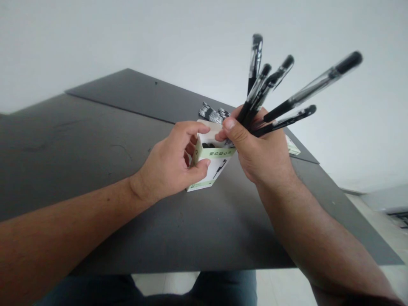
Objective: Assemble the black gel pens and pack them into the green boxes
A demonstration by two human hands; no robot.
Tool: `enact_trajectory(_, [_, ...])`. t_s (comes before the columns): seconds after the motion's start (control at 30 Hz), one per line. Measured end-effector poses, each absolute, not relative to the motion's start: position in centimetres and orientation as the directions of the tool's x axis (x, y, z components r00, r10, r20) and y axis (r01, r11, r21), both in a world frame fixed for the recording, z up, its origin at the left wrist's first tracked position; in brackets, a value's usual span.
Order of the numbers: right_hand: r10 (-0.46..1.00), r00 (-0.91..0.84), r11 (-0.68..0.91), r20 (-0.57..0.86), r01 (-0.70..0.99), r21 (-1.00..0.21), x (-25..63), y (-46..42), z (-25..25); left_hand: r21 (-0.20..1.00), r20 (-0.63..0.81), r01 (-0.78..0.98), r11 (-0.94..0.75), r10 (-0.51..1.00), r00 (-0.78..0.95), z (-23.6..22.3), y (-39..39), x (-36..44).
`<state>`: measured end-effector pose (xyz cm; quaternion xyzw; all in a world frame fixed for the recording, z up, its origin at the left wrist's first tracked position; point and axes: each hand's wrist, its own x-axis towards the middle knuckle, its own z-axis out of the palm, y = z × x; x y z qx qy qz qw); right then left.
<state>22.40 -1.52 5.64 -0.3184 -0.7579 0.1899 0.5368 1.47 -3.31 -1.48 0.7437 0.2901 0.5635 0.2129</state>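
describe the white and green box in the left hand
The box is a small white card carton with a pale green band, dark lettering and a printed black pen. Its top is open, dark items inside. It tilts, gripped in the fingers and thumb of the left hand; the right hand touches its rim.

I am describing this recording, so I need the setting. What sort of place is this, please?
Probably a plain office or workroom: a dark table top, a bare white wall, and black pens in the right hand, with a small cardboard box in the left hand.
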Motion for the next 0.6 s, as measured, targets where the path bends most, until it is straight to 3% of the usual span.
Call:
enact_trajectory(0.33, [0.634, -0.174, 0.751, 0.753, 0.368, -0.548, 21.4, -2.2, 4.2, 0.628, 0.726, 0.194, -0.754, 0.657, 0.204, -1.7, -3.2, 1.4])
enact_trajectory(0.6, [0.636, -0.11, 0.742, 0.763, 0.356, -0.568, 20.5, -2.1, 3.7, 0.616, 0.727, 0.206, -0.76, 0.65, 0.22, -1.4, -3.4, 1.3])
